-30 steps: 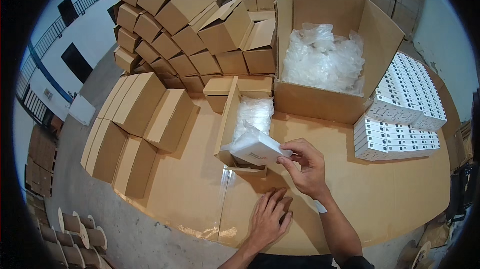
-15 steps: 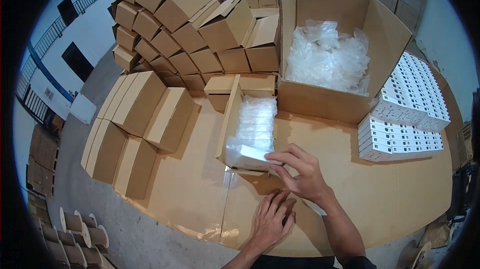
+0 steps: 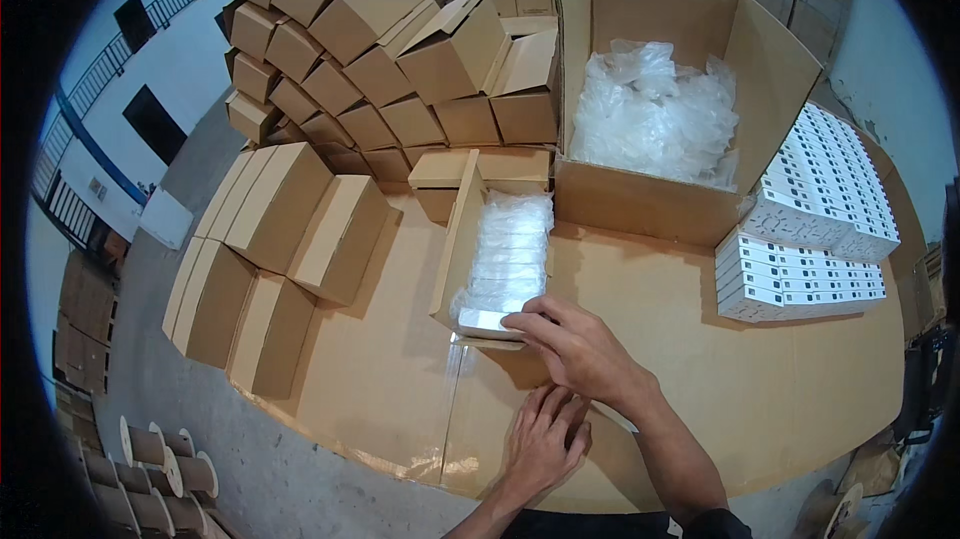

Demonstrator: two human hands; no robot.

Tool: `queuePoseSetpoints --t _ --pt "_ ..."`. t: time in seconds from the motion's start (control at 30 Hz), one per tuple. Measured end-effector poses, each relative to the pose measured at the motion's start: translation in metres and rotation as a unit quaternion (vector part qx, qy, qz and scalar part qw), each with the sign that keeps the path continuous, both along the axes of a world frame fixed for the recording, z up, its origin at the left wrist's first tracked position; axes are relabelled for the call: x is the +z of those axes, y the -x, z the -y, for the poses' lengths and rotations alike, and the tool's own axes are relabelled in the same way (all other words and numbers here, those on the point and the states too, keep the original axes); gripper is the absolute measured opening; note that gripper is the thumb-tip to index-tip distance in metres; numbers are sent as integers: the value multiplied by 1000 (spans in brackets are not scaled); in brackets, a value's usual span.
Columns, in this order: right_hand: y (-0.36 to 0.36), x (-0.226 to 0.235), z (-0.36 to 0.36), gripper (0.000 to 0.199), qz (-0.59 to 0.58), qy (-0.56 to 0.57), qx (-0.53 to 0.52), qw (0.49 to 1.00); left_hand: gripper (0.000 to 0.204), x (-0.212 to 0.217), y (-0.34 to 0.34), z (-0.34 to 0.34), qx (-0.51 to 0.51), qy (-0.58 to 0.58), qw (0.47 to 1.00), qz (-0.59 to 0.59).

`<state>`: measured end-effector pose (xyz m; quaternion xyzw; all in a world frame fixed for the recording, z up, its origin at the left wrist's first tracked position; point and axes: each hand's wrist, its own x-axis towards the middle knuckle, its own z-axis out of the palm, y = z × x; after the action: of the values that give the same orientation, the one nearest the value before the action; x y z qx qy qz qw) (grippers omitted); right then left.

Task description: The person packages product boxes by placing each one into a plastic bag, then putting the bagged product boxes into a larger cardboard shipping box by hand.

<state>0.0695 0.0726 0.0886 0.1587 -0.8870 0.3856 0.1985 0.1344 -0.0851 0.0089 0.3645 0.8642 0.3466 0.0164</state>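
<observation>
A view from above of a person's two bare hands working at a cardboard-covered table (image 3: 780,389). The right hand (image 3: 575,349) reaches forward, its fingers pressed together onto the last small plastic-wrapped white box (image 3: 487,322) at the near end of a narrow open carton (image 3: 470,239). That carton lies in the middle of the table, already lined with a row of the same wrapped boxes, so the hand seems to be seating this one snugly into the remaining gap. The left hand (image 3: 545,439) lies flat and spread, fingers apart, on the table just below, holding nothing and apparently steadying the person.

Behind the carton stands a large open cardboard box (image 3: 690,59) filled with crumpled clear plastic bags. To the right sits a neat stack of white retail boxes (image 3: 810,249), within reach. To the left and rear, many closed brown cartons (image 3: 300,209) are piled in rows. Wooden spools (image 3: 150,469) sit on the floor at lower left.
</observation>
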Motion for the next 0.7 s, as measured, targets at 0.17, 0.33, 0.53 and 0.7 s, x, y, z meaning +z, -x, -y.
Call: queuePoseSetpoints --t 0.17,0.33,0.53,0.7 --pt "-8 -8 -6 45 24 -68 27 997 40 -1 0 0 4 4 1000 -10" --pt "-13 -41 -2 51 1 -54 11 998 38 4 0 -1 11 8 1000 -9" --pt "-9 -52 1 53 -47 -77 -14 996 39 3 0 -1 -1 -5 1000 -17" --pt "-15 -45 -2 49 -30 -88 -13 996 42 -3 0 -8 -1 14 1000 4"
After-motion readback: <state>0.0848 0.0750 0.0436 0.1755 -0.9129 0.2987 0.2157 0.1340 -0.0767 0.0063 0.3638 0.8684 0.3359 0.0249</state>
